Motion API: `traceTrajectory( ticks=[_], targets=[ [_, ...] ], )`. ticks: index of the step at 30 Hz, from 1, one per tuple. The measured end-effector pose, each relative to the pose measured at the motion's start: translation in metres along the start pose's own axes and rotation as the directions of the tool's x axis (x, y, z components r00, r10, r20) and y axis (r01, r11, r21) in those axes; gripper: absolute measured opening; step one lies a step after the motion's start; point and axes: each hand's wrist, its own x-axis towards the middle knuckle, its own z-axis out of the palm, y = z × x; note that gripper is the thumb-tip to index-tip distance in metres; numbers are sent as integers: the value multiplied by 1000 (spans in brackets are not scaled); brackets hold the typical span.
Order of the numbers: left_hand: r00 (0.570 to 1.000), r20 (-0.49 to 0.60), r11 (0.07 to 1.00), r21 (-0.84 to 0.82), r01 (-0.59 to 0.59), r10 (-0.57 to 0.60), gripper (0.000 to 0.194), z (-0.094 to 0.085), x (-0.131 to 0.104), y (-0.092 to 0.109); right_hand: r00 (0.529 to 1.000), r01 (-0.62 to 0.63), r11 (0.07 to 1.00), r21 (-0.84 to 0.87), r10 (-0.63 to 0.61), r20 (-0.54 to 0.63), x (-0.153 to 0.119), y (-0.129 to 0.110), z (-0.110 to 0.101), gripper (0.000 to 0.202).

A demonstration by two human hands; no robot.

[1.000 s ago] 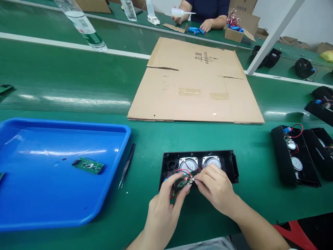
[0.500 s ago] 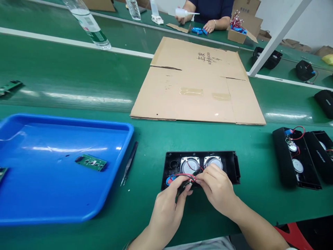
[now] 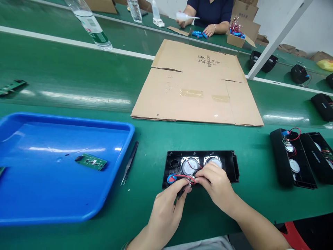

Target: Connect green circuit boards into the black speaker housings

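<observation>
In front of me lies an open black speaker housing [image 3: 228, 163] with two round speakers [image 3: 189, 166] mounted inside. At its left end sits a blue cylindrical battery [image 3: 171, 179], from which red and black wires [image 3: 182, 176] run toward my fingers. My left hand [image 3: 166, 206] pinches a small dark circuit board [image 3: 180, 193], mostly covered by the fingers, at the housing's near edge. Beside it, my right hand [image 3: 218, 184] is closed over the right speaker, thumb and fingertips gripping a thin wire by the board. The exact contact point is partly hidden.
On the left is a blue tray [image 3: 114, 166] with a green circuit board [image 3: 91, 162]. Tweezers [image 3: 129, 163] lie beside it. Flattened cardboard [image 3: 197, 80] lies beyond the housing, and more speaker housings [image 3: 282, 159] stand right. A co-worker [image 3: 213, 15] sits opposite, holding a squeeze bottle [image 3: 185, 16].
My hands stay close together at the housing, with only slight finger movement around the wires and board. The whole view has shifted slightly.
</observation>
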Motion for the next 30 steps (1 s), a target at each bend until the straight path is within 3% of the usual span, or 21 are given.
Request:
traceTrajectory(
  ticks=[4, 6, 9, 12, 16, 19, 21, 23, 25, 27, 30],
  targets=[
    [989, -140, 997, 53, 52, -44, 18, -10, -2, 3, 993, -52, 998, 41, 47, 104, 15, -4, -4, 17],
    [982, -154, 989, 85, 125, -111, 23, -16, -4, 6, 993, -52, 992, -116, 64, 97, 22, -4, -1, 12],
    [974, -159, 977, 118, 180, -160, 26, -22, -7, 8, 980, -72, 906, -418, 143, 140, 26, -2, 7, 6],
    [980, -144, 979, 130, 157, -138, 28, -22, -7, 6, 952, -114, 843, -525, 244, 184, 25, -1, 8, 8],
    [991, -111, 993, 83, 87, -78, 25, -14, -5, -1, 929, -131, 842, -523, 289, 233, 19, 0, 2, 10],
    [991, -125, 999, 12, 47, -45, 26, -9, -5, -5, 956, -206, 906, -370, 267, 123, 14, 6, -1, 15],
    [991, -108, 996, -24, 81, -83, 28, -8, -4, -4, 958, -283, 954, -97, 285, 14, 11, 13, -2, 13],
    [985, -57, 986, -53, 157, -160, 27, -8, -3, 0, 937, -338, 912, 234, 350, -13, 6, 20, -2, 10],
    [975, -4, 970, -103, 222, -224, 25, -5, -1, 4, 922, -346, 820, 457, 388, 1, 1, 25, -2, 13],
    [964, 21, 948, -182, 263, -263, 26, 0, 2, 6, 935, -279, 807, 520, 351, -43, -3, 26, -2, 17],
    [952, -1, 917, -270, 295, -307, 31, 10, 4, 6, 977, -112, 904, 413, 176, -120, -9, 22, -2, 17]
  ],
)
